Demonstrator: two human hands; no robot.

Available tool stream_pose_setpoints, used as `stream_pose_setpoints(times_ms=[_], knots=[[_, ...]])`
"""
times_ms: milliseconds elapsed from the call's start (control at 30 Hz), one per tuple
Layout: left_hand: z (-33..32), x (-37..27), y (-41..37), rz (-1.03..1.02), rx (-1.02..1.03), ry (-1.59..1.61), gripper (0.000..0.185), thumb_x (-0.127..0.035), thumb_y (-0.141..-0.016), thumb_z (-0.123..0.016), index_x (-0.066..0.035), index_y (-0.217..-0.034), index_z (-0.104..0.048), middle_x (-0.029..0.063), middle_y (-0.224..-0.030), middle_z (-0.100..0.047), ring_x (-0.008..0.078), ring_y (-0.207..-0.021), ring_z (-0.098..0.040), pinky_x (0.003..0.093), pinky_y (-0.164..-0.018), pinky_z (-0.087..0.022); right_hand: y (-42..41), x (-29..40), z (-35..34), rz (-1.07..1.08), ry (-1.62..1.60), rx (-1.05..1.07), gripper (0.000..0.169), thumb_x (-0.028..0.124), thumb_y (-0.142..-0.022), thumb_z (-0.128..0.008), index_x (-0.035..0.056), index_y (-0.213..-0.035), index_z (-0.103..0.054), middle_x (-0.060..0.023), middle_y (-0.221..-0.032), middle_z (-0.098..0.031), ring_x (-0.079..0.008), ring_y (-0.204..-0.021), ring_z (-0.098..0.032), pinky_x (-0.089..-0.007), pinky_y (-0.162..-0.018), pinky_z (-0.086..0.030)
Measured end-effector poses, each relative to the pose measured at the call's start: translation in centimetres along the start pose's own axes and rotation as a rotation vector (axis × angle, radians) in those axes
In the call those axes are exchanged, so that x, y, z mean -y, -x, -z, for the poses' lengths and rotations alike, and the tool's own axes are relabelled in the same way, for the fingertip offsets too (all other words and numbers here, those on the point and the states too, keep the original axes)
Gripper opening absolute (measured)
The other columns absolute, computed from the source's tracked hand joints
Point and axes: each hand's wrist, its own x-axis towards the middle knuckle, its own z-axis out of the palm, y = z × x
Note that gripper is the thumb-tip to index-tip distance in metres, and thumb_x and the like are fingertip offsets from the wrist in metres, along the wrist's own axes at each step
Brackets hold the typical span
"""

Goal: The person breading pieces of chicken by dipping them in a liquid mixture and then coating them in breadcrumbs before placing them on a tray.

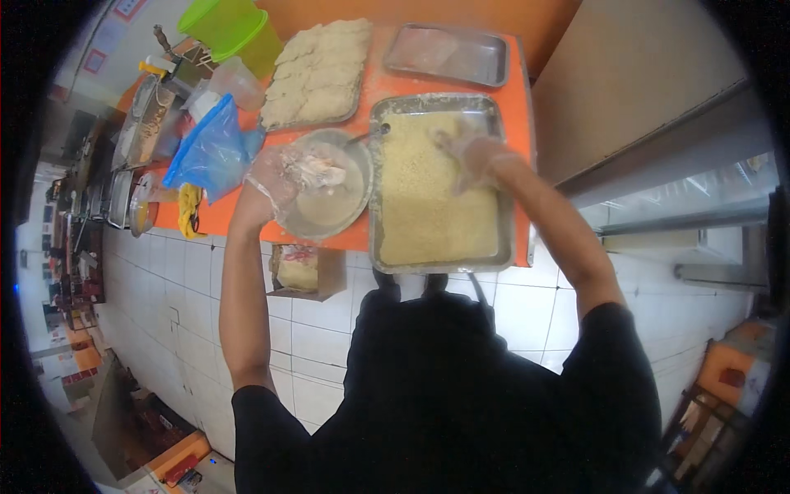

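Note:
My left hand [276, 179], in a clear plastic glove, holds a piece of pale raw meat [321, 171] over a round metal bowl of whitish batter [330, 207]. A dark-handled utensil [365, 134] leans on the bowl's rim. My right hand [464, 154], gloved too and blurred, is over the yellow breadcrumbs [410, 167] in a deep metal tray [509, 241]; its fingers look spread, and nothing shows in them. Behind the bowl, rows of crumb-coated pieces [321, 71] fill another metal tray.
At the back right of the orange table [524, 117] lies a shallow metal tray [447, 55]. A blue plastic bag [213, 151], a clear container [236, 83], green tubs [247, 37] and a yellow cloth [189, 210] are on the left. An open cardboard box [330, 272] stands below the table's front edge.

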Motion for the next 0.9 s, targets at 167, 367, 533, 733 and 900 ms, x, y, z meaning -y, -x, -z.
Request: stream_pose_setpoints(times_ms=[167, 367, 533, 733, 900], knots=[[-3.3, -1.3, -2.5, -0.312, 0.198, 0.145, 0.036, -0.019, -0.08, -0.07, 0.0, -0.11, -0.071, 0.0122, -0.105, -0.07, 0.0251, -0.101, -0.065, 0.0367, -0.094, -0.05, -1.4, 0.8, 1.2, 0.051, 0.147, 0.143, 0.097, 0.036, -0.07, -0.087, 0.0237, -0.155, -0.04, -0.0261, -0.158, -0.032, -0.043, -0.131, -0.049, -0.0465, -0.114, -0.038], [-14.7, 0.3, -10.1, -0.153, 0.409, -0.638, 0.031, -0.026, -0.086, -0.063, -0.004, -0.105, -0.074, 0.0181, -0.11, -0.071, 0.0331, -0.106, -0.065, 0.0403, -0.094, -0.051, -5.2, -2.6, -3.6, 0.175, -0.015, 0.043, 0.068, 0.027, -0.077, -0.078, 0.012, -0.14, -0.056, -0.0269, -0.138, -0.053, -0.0378, -0.122, -0.058, -0.0468, -0.107, -0.044], [-12.2, 2.2, -10.0, -0.418, -0.041, -0.689, 0.026, -0.021, -0.092, -0.058, -0.001, -0.102, -0.072, 0.0192, -0.107, -0.072, 0.0345, -0.101, -0.068, 0.0416, -0.09, -0.052, -6.6, -4.8, -5.1, 0.251, -0.366, -0.005, 0.062, 0.028, -0.078, -0.073, 0.0039, -0.134, -0.058, -0.022, -0.12, -0.067, -0.0358, -0.113, -0.063, -0.0464, -0.103, -0.046], [-5.1, 9.5, -1.7, -0.244, -0.237, -0.09, 0.034, -0.013, -0.089, -0.067, 0.001, -0.121, -0.068, 0.0126, -0.114, -0.073, 0.0198, -0.107, -0.067, 0.0317, -0.095, -0.051, -10.2, 5.4, -3.4, 0.225, -0.116, -0.1, 0.066, 0.043, -0.072, -0.079, 0.0103, -0.127, -0.064, -0.023, -0.125, -0.064, -0.0378, -0.118, -0.061, -0.0448, -0.103, -0.047], [-2.8, 12.3, 0.8, -0.119, -0.382, -0.08, 0.029, -0.012, -0.091, -0.064, -0.002, -0.117, -0.072, 0.013, -0.118, -0.073, 0.0231, -0.114, -0.066, 0.0348, -0.102, -0.05, -12.5, 4.6, -6.1, 0.002, 0.031, 0.161, 0.06, 0.048, -0.075, -0.073, 0.0126, -0.123, -0.068, -0.0243, -0.113, -0.068, -0.0372, -0.109, -0.065, -0.048, -0.096, -0.05]])
